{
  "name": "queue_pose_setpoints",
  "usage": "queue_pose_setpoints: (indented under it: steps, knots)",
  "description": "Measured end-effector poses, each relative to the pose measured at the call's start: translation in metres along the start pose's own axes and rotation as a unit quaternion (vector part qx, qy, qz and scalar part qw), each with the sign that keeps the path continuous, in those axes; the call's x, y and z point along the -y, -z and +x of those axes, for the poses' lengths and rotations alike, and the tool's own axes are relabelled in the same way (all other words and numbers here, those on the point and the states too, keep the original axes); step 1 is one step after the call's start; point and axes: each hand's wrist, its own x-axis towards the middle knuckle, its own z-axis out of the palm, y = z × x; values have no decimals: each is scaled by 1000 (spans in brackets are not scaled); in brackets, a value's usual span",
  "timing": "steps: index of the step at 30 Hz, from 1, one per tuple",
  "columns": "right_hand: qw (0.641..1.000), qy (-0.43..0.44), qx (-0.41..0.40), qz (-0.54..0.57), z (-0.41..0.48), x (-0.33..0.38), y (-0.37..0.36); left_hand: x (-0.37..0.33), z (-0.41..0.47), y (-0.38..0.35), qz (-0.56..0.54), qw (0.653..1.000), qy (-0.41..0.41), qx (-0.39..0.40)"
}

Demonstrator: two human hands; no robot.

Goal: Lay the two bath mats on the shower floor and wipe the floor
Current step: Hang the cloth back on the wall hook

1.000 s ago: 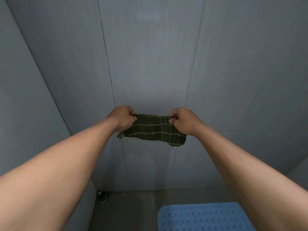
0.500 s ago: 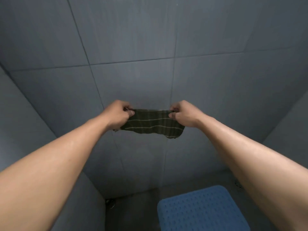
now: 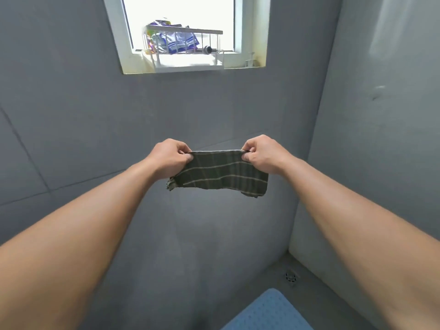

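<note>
A dark green cloth with pale stripes [image 3: 219,173] hangs stretched in the air in front of the grey tiled wall. My left hand [image 3: 170,157] pinches its upper left corner and my right hand [image 3: 260,154] pinches its upper right corner. Both arms reach straight out at chest height. A blue bath mat with small holes [image 3: 269,312] lies on the shower floor at the bottom right; only one corner of it shows. A second mat is not in view.
A window recess [image 3: 190,34] high on the wall holds a white wire rack with packets [image 3: 176,40]. A floor drain [image 3: 291,277] sits in the right corner by the side wall [image 3: 381,139]. Grey floor [image 3: 190,294] shows left of the mat.
The view has swung up and to the right, bringing the window into sight. Both hands still hold the cloth stretched between them. The mat has slid toward the bottom right of the frame.
</note>
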Motion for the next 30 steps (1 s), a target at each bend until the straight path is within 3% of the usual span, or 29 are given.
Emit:
queue_pose_setpoints:
  steps: [17,30]
  knots:
    - [988,-97,-122,-15,13,-214,205,-247,166,-168,-17,986,-165,31]
    - [965,-142,-218,-24,77,-332,283,-349,278,-267,-29,953,-298,38]
